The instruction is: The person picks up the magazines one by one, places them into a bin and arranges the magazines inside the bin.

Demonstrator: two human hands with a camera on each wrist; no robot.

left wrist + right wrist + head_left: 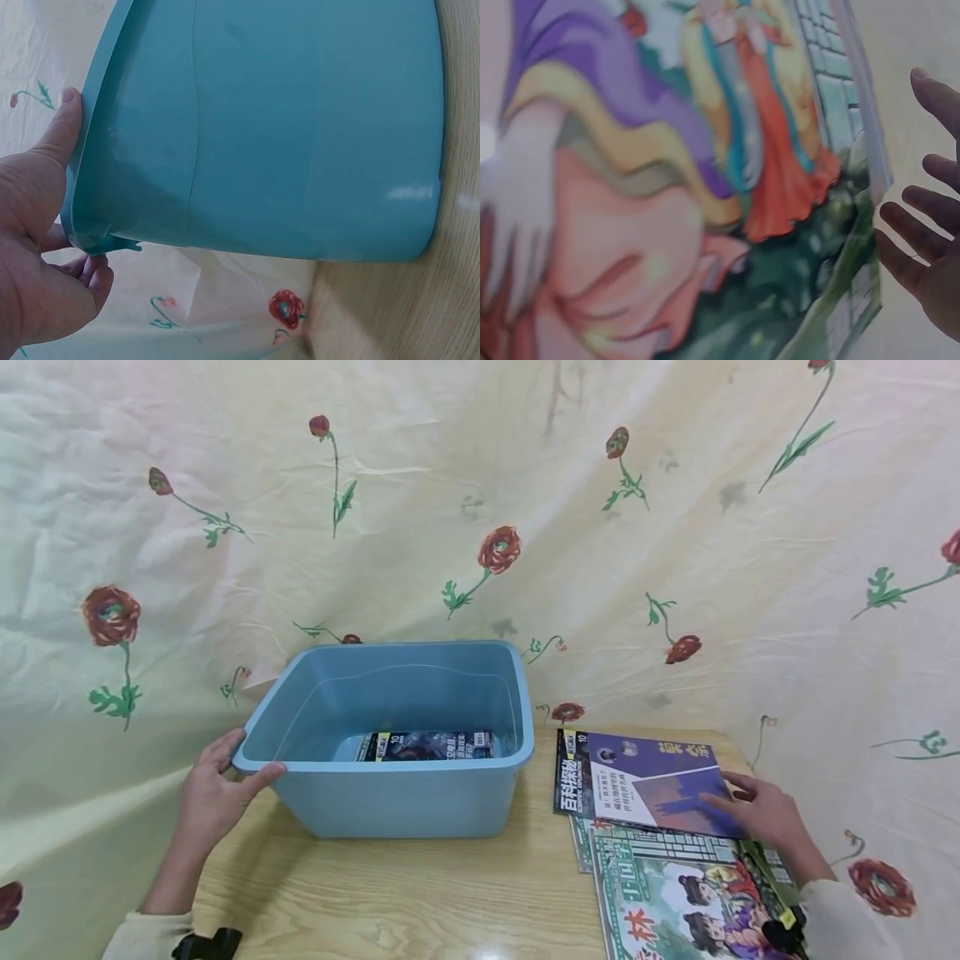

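Blue plastic tub [397, 802] held at its near left corner

Tub stood upright on the wood-grain tabletop [412, 902], in front of a flower-printed cloth [405, 510]. Rim gripped at the near left corner by the left hand [221, 793]; in the left wrist view, 1 digit is laid along the rim and others are curled at the corner. Inside the tub, a dark magazine [442, 747] is seen, marked with the numeral 10; its lower part is hidden by the front wall.

To the right of the tub, apart from it, an overlapping pile is noted. On top, a purple magazine [645, 760] is laid slightly aslant. Beneath its left edge, a black-covered magazine [567, 781] is exposed as a strip, also marked 10. Nearer the wearer, a green magazine [660, 893] with illustrated figures is partly covered by the purple one.

Right hand [768, 814] placed at the purple magazine's right edge, its fingers loosely spread; nothing is seen held in that grip. Whether the cover is touched cannot be told. Both wrists are sleeved in white [150, 935].
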